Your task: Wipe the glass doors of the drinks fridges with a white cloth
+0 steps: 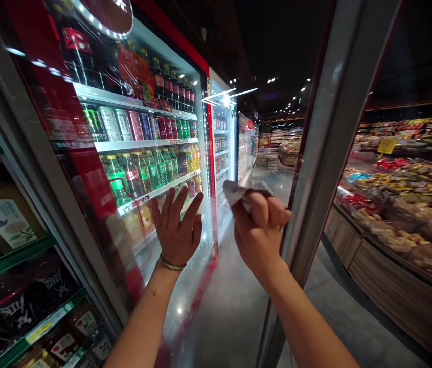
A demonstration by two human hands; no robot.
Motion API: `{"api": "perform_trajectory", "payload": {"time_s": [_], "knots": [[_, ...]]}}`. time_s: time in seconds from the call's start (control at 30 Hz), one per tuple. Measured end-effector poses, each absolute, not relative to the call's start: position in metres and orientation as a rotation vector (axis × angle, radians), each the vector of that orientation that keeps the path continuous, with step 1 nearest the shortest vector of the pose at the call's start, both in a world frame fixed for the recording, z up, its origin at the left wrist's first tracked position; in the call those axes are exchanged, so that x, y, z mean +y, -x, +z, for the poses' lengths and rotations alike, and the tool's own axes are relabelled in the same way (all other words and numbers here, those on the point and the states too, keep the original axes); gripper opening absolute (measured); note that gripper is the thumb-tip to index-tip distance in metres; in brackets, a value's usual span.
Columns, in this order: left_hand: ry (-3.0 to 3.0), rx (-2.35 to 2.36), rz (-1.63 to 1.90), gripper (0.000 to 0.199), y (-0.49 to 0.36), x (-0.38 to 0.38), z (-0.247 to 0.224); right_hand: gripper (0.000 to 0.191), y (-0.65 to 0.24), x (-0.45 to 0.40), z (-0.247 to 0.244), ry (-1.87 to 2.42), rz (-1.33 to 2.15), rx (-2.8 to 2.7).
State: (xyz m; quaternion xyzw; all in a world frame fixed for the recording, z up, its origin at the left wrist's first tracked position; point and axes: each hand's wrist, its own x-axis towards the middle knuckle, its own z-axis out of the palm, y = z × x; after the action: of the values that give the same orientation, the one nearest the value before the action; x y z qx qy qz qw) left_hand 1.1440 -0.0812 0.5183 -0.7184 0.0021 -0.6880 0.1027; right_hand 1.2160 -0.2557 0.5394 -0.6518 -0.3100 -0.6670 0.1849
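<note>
A crumpled grey cloth is bunched in my right hand, whose fingers curl around it. The hand is raised in front of a glass door, close to its upright metal frame. To its left, my left hand is held up with fingers spread and nothing in it, a thin band around the wrist. It appears to be at the glass, though I cannot tell whether the palm touches. Behind the glass stands a lit red drinks cooler with rows of bottles and cans.
Shelves of bottled drinks with green edges stand close on the left. A curved wooden counter heaped with packaged snacks lies to the right. More coolers line the aisle ahead, along the grey floor.
</note>
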Motion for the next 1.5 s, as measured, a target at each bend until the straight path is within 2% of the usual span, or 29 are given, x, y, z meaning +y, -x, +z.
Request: {"api": "perform_trajectory", "payload": {"time_s": [0.23,0.37,0.53,0.67,0.83,1.0,1.13,1.37,1.5], "knots": [[2.118,-0.005,-2.034,0.053,-1.143,-0.082,0.518,0.038,-1.217,-0.257,0.539,1.842,-1.851,-0.834],[2.134,-0.005,-2.021,0.053,-1.142,-0.081,0.517,0.034,-1.214,-0.256,0.541,1.863,-1.864,-1.013],[2.123,0.008,-2.032,0.052,-1.141,-0.081,0.518,0.040,-1.213,-0.257,0.544,1.800,-1.923,-0.827],[2.141,0.023,-2.038,0.052,-1.140,-0.082,0.518,0.032,-1.212,-0.259,0.544,1.856,-1.916,-0.955],[2.150,0.010,-2.047,0.051,-1.139,-0.082,0.518,0.038,-1.211,-0.260,0.545,1.841,-1.920,-0.797],[2.146,0.018,-2.022,0.054,-1.138,-0.081,0.518,0.036,-1.208,-0.259,0.542,1.869,-1.898,-0.997],[2.141,0.027,-2.037,0.057,-1.139,-0.080,0.517,0.037,-1.210,-0.261,0.539,1.829,-1.945,-0.797],[2.065,0.147,-2.040,0.058,-1.139,-0.081,0.515,0.028,-1.210,-0.272,0.529,1.903,-1.972,-0.739],[2.062,0.141,-2.137,0.051,-1.139,-0.096,0.513,0.036,-1.205,-0.275,0.527,1.941,-1.975,-0.712]]}}
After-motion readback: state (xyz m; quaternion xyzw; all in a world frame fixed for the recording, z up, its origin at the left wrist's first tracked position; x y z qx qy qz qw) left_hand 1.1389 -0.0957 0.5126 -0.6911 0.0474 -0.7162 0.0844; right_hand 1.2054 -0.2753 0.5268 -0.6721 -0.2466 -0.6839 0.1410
